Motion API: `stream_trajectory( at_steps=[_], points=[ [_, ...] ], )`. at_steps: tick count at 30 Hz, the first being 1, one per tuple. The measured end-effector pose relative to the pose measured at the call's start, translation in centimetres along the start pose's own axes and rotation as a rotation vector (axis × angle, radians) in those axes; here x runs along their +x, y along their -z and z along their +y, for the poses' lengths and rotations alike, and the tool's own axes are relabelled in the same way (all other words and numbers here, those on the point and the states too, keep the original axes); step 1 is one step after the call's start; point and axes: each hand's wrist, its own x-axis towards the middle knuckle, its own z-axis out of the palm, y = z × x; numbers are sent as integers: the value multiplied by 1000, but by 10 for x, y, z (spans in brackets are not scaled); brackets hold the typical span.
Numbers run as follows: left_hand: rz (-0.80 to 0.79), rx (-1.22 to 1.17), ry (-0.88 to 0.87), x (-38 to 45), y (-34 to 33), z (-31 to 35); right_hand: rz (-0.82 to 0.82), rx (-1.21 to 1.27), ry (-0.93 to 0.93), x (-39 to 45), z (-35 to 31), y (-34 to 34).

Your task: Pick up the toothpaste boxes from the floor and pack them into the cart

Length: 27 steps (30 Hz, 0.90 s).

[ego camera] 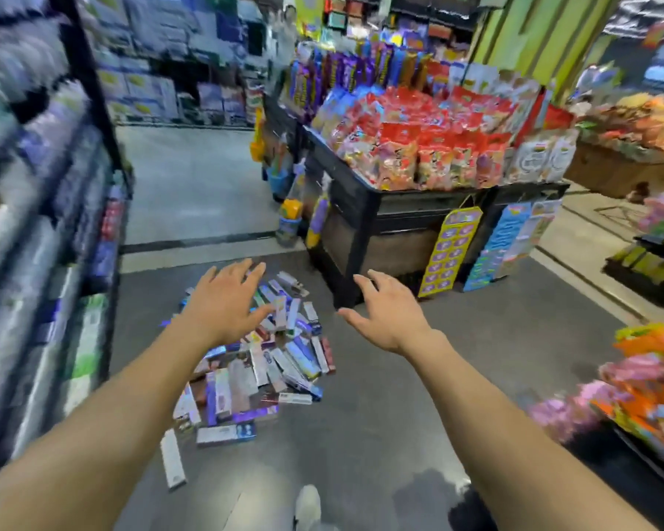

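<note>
Both hands, left hand [223, 300] and right hand [388, 316], reach empty-palmed above toothpaste boxes [261, 362].

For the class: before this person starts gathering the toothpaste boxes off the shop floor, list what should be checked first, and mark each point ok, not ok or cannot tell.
1. Left hand free, holding nothing: ok, fingers spread.
2. Right hand free: ok, open, empty.
3. Toothpaste boxes in view and unobstructed: ok, a loose pile on the floor.
4. Hands touching the pile: not ok, both above it.
5. Cart in sight for packing: not ok, none in the picture.
6. Stray box lying apart from the pile noticed: ok.
</note>
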Motion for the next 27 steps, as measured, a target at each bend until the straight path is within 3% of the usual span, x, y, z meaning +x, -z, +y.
stream_trajectory(
  at_steps=[12,18,22,27],
  points=[
    [-195,-16,355,56,-87,-103,-167,34,311,205,-50,-103],
    [-201,-42,456,94,-145,-149,-235,49,399,284,-75,-170],
    [-230,-78,513,110,-221,-185,-267,47,417,324,-90,-244],
    [-288,-115,542,103,-374,-228,-311,69,392,344,-120,-387]
  ],
)
